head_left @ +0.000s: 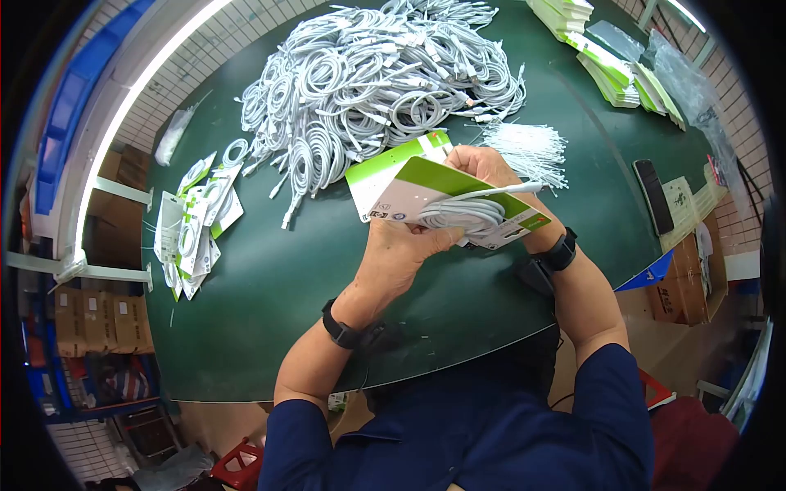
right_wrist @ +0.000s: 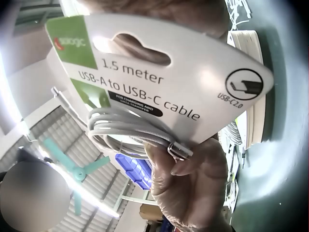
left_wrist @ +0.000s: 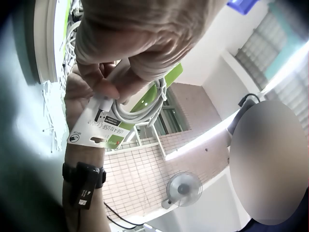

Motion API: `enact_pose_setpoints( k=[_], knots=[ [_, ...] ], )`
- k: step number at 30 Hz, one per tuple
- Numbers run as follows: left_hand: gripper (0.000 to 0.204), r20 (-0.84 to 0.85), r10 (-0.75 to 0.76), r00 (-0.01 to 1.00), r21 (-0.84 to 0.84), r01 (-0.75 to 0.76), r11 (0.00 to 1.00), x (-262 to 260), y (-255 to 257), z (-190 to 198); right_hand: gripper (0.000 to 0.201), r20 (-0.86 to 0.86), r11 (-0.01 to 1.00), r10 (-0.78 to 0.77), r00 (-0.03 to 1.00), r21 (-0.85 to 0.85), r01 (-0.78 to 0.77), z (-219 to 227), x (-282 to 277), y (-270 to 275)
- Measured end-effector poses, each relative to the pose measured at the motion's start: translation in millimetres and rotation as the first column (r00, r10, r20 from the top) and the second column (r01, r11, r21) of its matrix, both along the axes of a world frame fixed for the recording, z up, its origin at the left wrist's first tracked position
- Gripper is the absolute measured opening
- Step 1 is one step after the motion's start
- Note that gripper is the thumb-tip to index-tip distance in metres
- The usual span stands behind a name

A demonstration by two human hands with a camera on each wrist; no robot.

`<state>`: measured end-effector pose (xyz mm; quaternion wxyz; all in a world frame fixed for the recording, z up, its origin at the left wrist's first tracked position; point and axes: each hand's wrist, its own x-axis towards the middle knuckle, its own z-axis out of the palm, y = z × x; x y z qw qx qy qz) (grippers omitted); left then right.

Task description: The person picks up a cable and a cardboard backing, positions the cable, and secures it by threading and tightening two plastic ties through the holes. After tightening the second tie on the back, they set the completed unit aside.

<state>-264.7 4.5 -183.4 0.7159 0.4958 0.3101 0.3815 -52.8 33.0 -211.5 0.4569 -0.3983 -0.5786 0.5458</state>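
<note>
Over the near middle of the green table [head_left: 458,335], a white and green packaging card [head_left: 409,182] is held tilted in both hands. It reads USB-A to USB-C cable in the right wrist view. A coiled white cable [head_left: 467,214] lies against its face, with a metal plug [right_wrist: 179,151] at the coil. My left hand [head_left: 397,254] grips the card's near edge, thumb against the coil. My right hand [head_left: 487,168] holds the card from its far side, its fingers partly hidden behind it. More green and white cards [head_left: 368,176] lie just behind.
A large heap of coiled white cables [head_left: 385,74] covers the far middle. White cable ties [head_left: 528,151] are spread right of it. Carded cables [head_left: 196,225] pile up at left. Card stacks [head_left: 606,74] stand far right, with a black phone [head_left: 653,196] near the right edge.
</note>
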Motion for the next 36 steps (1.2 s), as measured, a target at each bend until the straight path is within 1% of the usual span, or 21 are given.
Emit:
enact_pose_setpoints(
  k=[2, 3, 4, 5, 6, 7, 9, 12, 15, 17, 19, 20, 21, 23, 24, 27, 29, 31, 32, 35, 36],
  knots=[
    [0.040, 0.117, 0.065, 0.991, -0.081, -0.055, 0.995, 3, -3, 0, 0.022, 0.012, 0.999, -0.050, 0.999, -0.012, 0.050, 2, -3, -2],
    [0.036, 0.138, 0.014, 0.990, -0.003, -0.014, 1.000, 0, 0, -9, 0.018, 0.019, 0.997, -0.074, 0.997, -0.018, 0.075, 4, -3, -3],
    [0.033, 0.157, -0.038, 0.987, 0.075, 0.027, 0.997, -3, 5, -24, 0.010, -0.061, 0.996, -0.035, 0.998, -0.087, 0.030, 8, -1, -3],
    [0.030, 0.173, -0.092, 0.981, 0.154, 0.065, 0.986, -6, 9, -35, 0.011, -0.111, 0.997, -0.036, 0.993, -0.068, 0.028, 13, -2, -7],
    [0.023, 0.125, -0.061, 0.990, 0.147, 0.043, 0.988, -3, 5, -28, 0.011, -0.189, 0.997, -0.031, 0.982, -0.073, 0.017, 15, -3, -9],
    [0.018, 0.188, -0.055, 0.981, 0.166, 0.024, 0.986, -2, 4, -30, 0.011, -0.263, 0.997, -0.025, 0.964, -0.079, 0.004, 15, -2, -11],
    [0.011, 0.252, -0.055, 0.966, 0.176, 0.010, 0.984, -6, 3, -38, 0.010, -0.287, 0.997, 0.038, 0.957, -0.046, -0.054, 20, 0, -14],
    [0.013, 0.228, 0.076, 0.971, 0.210, -0.126, 0.970, -13, 0, -41, 0.012, -0.304, 0.989, 0.150, 0.941, 0.051, -0.141, 31, -3, -21],
    [0.016, 0.143, 0.164, 0.976, 0.296, -0.201, 0.934, -19, 5, -48, 0.012, -0.189, 0.982, 0.186, 0.964, 0.074, -0.174, 35, -3, -26],
    [0.017, 0.219, 0.188, 0.957, 0.156, -0.224, 0.962, -17, 1, -44, 0.012, -0.183, 0.981, 0.194, 0.964, 0.065, -0.185, 34, -3, -24],
    [0.014, 0.109, 0.236, 0.966, 0.262, -0.257, 0.930, -16, -2, -38, 0.012, -0.190, 0.983, 0.180, 0.965, 0.065, -0.171, 34, -2, -22],
    [0.021, 0.130, 0.249, 0.960, 0.051, -0.258, 0.965, -13, -6, -34, 0.011, -0.161, 0.983, 0.156, 0.974, 0.117, -0.138, 27, 1, -17],
    [0.024, 0.192, 0.229, 0.954, 0.027, -0.238, 0.971, -12, -5, -33, 0.011, -0.189, 0.992, 0.111, 0.976, 0.075, -0.098, 24, 4, -14],
    [0.025, 0.191, 0.240, 0.952, -0.049, -0.235, 0.971, -12, 0, -28, 0.013, -0.241, 1.000, 0.011, 0.970, -0.010, -0.013, 21, 7, -12],
    [0.026, 0.213, 0.263, 0.941, -0.073, -0.253, 0.965, -12, 1, -27, 0.021, -0.346, 0.996, -0.004, 0.938, -0.084, -0.027, 28, 6, -13],
    [0.027, 0.264, 0.317, 0.911, -0.120, -0.296, 0.948, -10, 3, -26, 0.026, -0.525, 0.997, -0.067, 0.848, -0.072, 0.034, 32, 0, -17],
    [0.026, 0.288, 0.333, 0.898, -0.125, -0.309, 0.943, -10, 3, -22, 0.024, -0.191, 0.988, -0.112, 0.975, 0.086, 0.130, 35, 1, -18],
    [0.029, 0.290, 0.320, 0.902, -0.154, -0.286, 0.946, -12, 5, -22, 0.021, 0.167, 0.939, -0.262, 0.950, 0.273, 0.211, 33, -1, -21],
    [0.030, 0.289, 0.311, 0.905, -0.169, -0.271, 0.948, -13, 5, -22, 0.018, 0.116, 0.925, -0.300, 0.947, 0.277, 0.259, 35, -5, -22],
    [0.037, 0.153, 0.452, 0.879, -0.145, -0.432, 0.890, -17, 10, -16, 0.023, 0.106, 0.916, -0.323, 0.941, 0.287, 0.282, 35, -2, -20],
    [0.044, 0.174, 0.426, 0.888, -0.033, -0.427, 0.904, -22, 11, -10, 0.026, 0.091, 0.911, -0.331, 0.939, 0.291, 0.293, 36, -2, -19]
  ],
)
